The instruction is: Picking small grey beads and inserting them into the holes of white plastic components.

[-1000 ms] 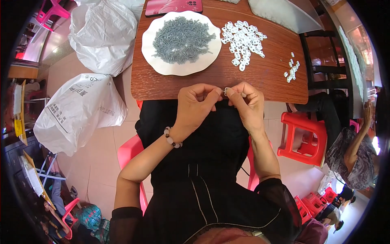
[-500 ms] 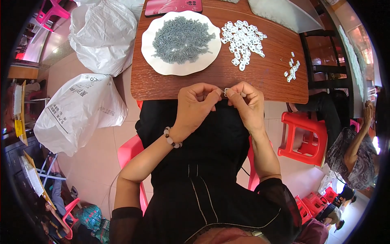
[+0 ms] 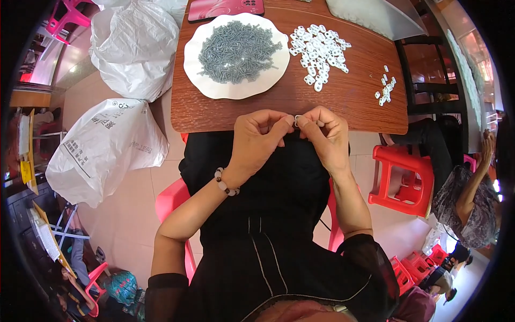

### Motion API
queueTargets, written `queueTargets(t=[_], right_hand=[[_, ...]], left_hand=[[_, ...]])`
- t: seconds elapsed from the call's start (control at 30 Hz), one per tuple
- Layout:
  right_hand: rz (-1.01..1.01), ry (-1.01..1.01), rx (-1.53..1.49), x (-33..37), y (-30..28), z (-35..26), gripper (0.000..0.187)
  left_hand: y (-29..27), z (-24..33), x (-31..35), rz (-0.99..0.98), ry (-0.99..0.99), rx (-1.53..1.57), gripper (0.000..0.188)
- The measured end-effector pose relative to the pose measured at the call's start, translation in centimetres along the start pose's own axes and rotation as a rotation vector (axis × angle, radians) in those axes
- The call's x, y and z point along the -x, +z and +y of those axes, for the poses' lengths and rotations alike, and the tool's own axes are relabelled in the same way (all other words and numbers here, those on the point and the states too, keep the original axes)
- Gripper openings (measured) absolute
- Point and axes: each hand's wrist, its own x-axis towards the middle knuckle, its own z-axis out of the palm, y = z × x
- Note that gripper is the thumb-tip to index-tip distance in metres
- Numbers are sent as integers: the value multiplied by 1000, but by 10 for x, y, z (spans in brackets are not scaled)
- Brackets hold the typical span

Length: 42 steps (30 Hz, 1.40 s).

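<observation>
My left hand (image 3: 258, 140) and my right hand (image 3: 326, 138) meet over the table's near edge, thumbs and fingertips pinched close together. Between them shows a small white plastic piece with a hole (image 3: 297, 120), gripped in my right fingertips. What my left fingertips pinch is too small and covered to make out. Beyond the left hand stands a white wavy-edged plate (image 3: 196, 80), heaped with small grey translucent cylinders (image 3: 238, 53). A loose pile of white two-holed plastic pieces (image 3: 317, 49) lies to its right. Several more small white pieces (image 3: 386, 88) sit near the table's right edge.
The brown wooden table (image 3: 225, 115) carries a pink phone (image 3: 228, 8) at the back left and a pale tray-like object (image 3: 370, 19) at the back right. White sacks (image 3: 110, 147) stand on the floor at left. A red stool (image 3: 402, 180) is at right, with people nearby.
My hands keep nearly the same pinched pose, with the fingertips shifted very slightly around the white piece. The whole view has tilted a little; nothing on the table is visibly rearranged.
</observation>
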Motion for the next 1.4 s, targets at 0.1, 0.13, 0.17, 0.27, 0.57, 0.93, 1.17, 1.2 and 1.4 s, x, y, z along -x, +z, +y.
queueTargets(t=[0.1,0.13,0.17,0.27,0.57,0.93,1.17,1.2,1.4], right_hand=[[1,-2,-4,0,0,1,12],[2,-3,-2,0,0,2,13],[2,-3,-2,1,-1,2,13],[-2,7,-4,1,-1,3,13],[-49,43,44,2,-4,-3,13],[-57,29,95,2,-5,-1,14],[11,8,33,1,0,-1,12],[4,14,39,1,-2,-1,12],[-9,31,45,0,-5,-3,11]], left_hand=[[-1,-2,0,-7,12,-4,16],[-1,-3,0,-11,21,-8,16],[-1,-3,0,-11,21,-8,16],[-1,-5,1,-3,32,-46,16],[0,-11,3,15,69,-106,16],[0,-12,5,18,130,-239,16],[1,-7,4,22,55,-124,18],[0,-7,4,8,55,-112,18],[-2,-7,0,-14,55,-89,19]])
